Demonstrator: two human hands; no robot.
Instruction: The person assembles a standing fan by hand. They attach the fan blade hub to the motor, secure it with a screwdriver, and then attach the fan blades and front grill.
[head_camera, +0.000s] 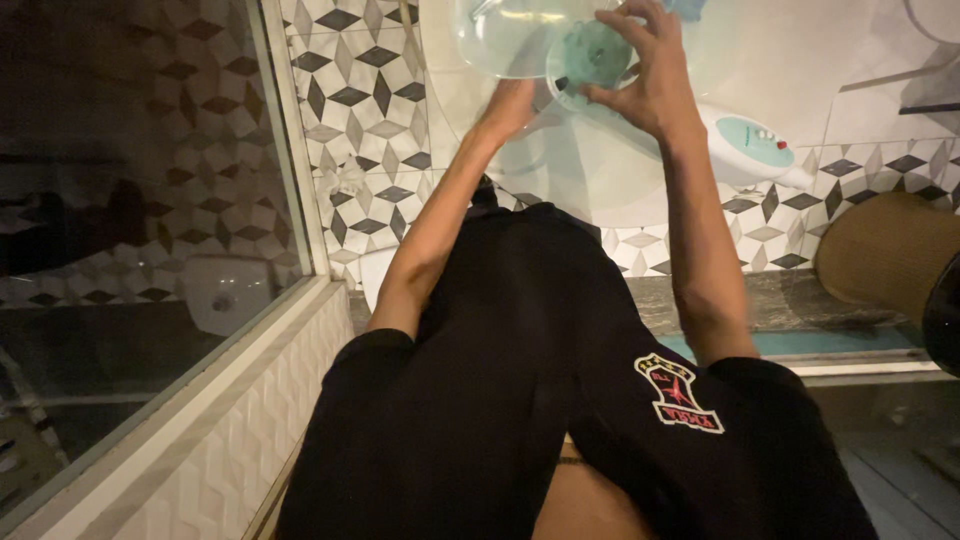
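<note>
Head view: right hand (650, 70) grips green cloth (592, 55) against clear glass bowl (505, 40), left hand (510, 105) cupping bowl's underside, both hands up ahead.

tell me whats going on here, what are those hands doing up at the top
A person in a black shirt reaches both arms out over a white basin set against patterned black-and-white tiles. The left hand rests against a clear glass bowl, steadying it. The right hand has its fingers spread around a smaller clear cup with something teal inside, held beside the bowl. A white device with a teal panel lies to the right.
</note>
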